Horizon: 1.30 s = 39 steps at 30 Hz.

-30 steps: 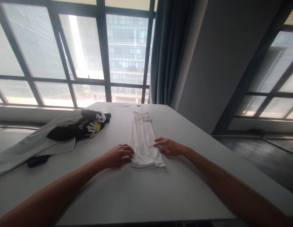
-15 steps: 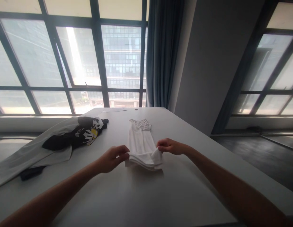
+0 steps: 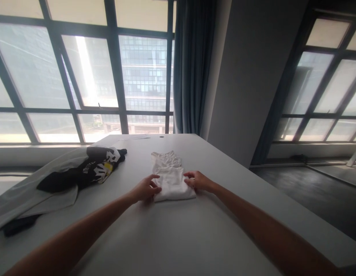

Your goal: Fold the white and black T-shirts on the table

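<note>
A white garment (image 3: 174, 184) lies on the white table in front of me, its near part folded over towards the window. Its far end is narrow and crumpled. At the left edge of the fold is my left hand (image 3: 146, 188), thumb and fingers apart, fingertips touching the fabric. My right hand (image 3: 198, 181) rests at the opposite edge, its fingers also parted and in contact with the cloth. Neither hand is gripping the garment.
To the left lies a heap of clothing with a black printed garment (image 3: 91, 168) and pale grey cloth (image 3: 58, 201). The white table (image 3: 178, 237) reaches towards the windows. A blue-grey curtain (image 3: 192, 76) hangs behind it, beside a grey pillar (image 3: 249, 76).
The near edge of the white garment has been folded away from me and now lies flat. Both hands have let go of its corners and loosened. The view has shifted slightly right.
</note>
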Each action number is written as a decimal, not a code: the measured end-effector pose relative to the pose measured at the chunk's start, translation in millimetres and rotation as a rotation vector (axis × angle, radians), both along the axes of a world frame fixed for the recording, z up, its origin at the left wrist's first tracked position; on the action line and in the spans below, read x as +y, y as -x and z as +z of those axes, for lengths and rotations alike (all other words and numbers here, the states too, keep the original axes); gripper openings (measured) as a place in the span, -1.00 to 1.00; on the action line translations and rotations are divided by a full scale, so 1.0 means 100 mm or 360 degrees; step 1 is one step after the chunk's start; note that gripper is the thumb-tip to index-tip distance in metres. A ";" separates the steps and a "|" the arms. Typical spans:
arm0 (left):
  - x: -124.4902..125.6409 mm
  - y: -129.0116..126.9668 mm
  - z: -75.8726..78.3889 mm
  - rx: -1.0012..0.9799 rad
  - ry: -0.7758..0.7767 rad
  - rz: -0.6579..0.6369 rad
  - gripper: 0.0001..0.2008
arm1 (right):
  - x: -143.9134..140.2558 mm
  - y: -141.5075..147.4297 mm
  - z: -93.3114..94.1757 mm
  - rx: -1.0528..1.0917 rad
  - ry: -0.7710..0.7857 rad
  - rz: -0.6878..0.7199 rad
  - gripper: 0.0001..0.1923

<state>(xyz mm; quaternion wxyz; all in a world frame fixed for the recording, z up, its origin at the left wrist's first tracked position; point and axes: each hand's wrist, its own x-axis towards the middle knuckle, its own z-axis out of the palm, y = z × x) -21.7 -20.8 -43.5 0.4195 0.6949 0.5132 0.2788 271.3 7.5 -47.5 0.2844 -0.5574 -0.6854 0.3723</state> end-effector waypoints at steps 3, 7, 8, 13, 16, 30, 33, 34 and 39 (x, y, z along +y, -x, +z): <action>-0.04 -0.03 0.02 0.0125 -0.0124 0.0010 -0.56 | -0.02 0.02 -0.02 -0.0199 -0.0180 0.0004 -0.41; -0.21 -0.04 0.11 0.0209 -0.0319 0.0092 -0.67 | -0.08 0.04 0.01 -0.0378 -0.0301 0.0118 -0.27; -0.27 -0.04 0.13 0.0227 -0.0372 0.0095 -0.67 | -0.10 0.04 0.03 -0.0404 -0.0302 0.0163 -0.26; -0.37 -0.03 0.13 0.0328 -0.0472 0.0034 -0.60 | -0.14 0.05 0.12 -0.0605 -0.0220 0.0182 -0.36; -0.21 -0.04 0.16 0.0422 -0.0471 0.0152 -0.51 | -0.14 0.07 0.15 -0.0684 -0.0262 0.0056 -0.46; -0.38 -0.14 0.14 0.0181 -0.0238 0.0065 -0.27 | -0.24 0.05 0.21 -0.0033 0.0191 0.0079 -0.45; -0.44 -0.12 0.13 0.0017 -0.0136 0.0099 -0.39 | -0.27 0.02 0.25 0.0137 0.0347 0.0102 -0.30; -0.45 -0.12 0.13 -0.0035 -0.0111 0.0123 -0.43 | -0.28 0.01 0.26 0.0161 0.0380 0.0106 -0.29; -0.44 -0.06 0.08 -0.0170 -0.0088 0.0306 -0.62 | -0.33 -0.02 0.31 0.0170 0.0444 0.0226 -0.49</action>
